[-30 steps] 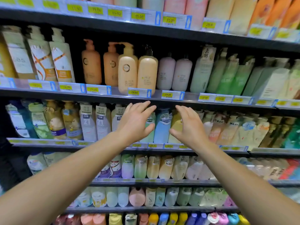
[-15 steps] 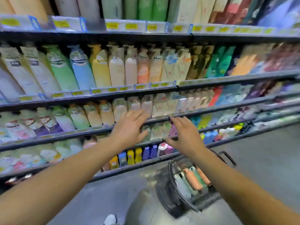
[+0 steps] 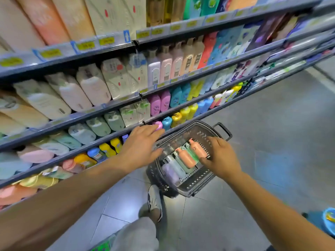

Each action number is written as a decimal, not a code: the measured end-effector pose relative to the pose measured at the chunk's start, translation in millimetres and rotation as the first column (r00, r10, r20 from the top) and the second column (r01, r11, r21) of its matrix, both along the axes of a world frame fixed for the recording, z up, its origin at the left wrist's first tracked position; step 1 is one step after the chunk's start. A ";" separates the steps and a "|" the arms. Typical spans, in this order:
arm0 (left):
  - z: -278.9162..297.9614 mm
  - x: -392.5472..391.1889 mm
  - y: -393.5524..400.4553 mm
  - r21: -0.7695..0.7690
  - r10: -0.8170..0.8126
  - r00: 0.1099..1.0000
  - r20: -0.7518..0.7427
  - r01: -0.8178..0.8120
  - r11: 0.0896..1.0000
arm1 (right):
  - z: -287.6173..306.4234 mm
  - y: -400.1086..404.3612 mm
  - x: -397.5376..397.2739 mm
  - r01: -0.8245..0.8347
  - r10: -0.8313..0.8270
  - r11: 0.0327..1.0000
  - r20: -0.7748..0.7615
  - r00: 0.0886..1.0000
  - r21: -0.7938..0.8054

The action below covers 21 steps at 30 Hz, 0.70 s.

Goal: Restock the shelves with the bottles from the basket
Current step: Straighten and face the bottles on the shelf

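Observation:
A dark plastic basket (image 3: 203,185) stands on the floor below the shelves. Inside lie several bottles: two peach pump bottles (image 3: 186,157), a green one (image 3: 181,164) and a pale lilac one (image 3: 170,173). My left hand (image 3: 140,148) hovers over the basket's left rim with its fingers straight and holds nothing. Above the basket's right side my right hand (image 3: 221,156) spreads its fingers over the peach bottles and grips none of them. The shelves (image 3: 101,138) run across the left, packed with bottles.
The basket's handle (image 3: 223,130) sticks out at its far end. My shoe (image 3: 155,201) and grey trouser leg stand just left of the basket. A blue object (image 3: 329,219) sits on the floor at the right edge. Grey tiled aisle floor (image 3: 272,142) stretches to the right.
The view has swung down from the upper shelves to the floor. Both hands have dropped from shelf height to just over the basket, still holding nothing.

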<state>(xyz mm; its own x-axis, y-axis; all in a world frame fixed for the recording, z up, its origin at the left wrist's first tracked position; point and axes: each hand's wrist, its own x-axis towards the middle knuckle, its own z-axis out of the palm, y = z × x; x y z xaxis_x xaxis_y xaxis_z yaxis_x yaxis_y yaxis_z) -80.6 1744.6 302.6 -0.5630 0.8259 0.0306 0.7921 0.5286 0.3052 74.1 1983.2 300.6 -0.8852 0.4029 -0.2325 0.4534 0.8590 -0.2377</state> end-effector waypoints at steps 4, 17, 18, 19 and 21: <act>-32.7 -29.8 45.9 -0.033 -0.035 0.998 0.054 0.037 0.999 | -39.6 41.3 -16.6 0.048 -0.045 0.997 0.053 0.998 -0.065; -187.9 -50.2 172.3 -0.117 0.048 0.941 0.336 -0.009 0.993 | -199.6 136.3 -41.7 0.158 -0.081 0.954 0.288 0.954 -0.255; -206.3 -49.2 180.7 -0.127 0.062 0.935 0.349 -0.018 0.992 | -217.6 144.1 -43.8 0.154 -0.067 0.950 0.305 0.950 -0.272; -225.9 -47.3 188.6 -0.131 0.078 0.929 0.363 -0.031 0.991 | -237.0 152.2 -45.9 0.157 -0.059 0.944 0.321 0.945 -0.290; -265.8 -40.6 202.3 -0.161 0.133 0.900 0.415 -0.072 0.984 | -277.0 167.3 -49.6 0.167 -0.042 0.930 0.358 0.933 -0.327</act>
<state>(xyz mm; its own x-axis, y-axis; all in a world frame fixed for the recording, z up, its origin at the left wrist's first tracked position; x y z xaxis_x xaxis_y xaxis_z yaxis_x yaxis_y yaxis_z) -121.3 1946.9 36.9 -0.5791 0.7414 -0.3391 0.5434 0.6610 0.5175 24.5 2150.5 23.6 -0.6840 0.3268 -0.6522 0.6424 0.6935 -0.3262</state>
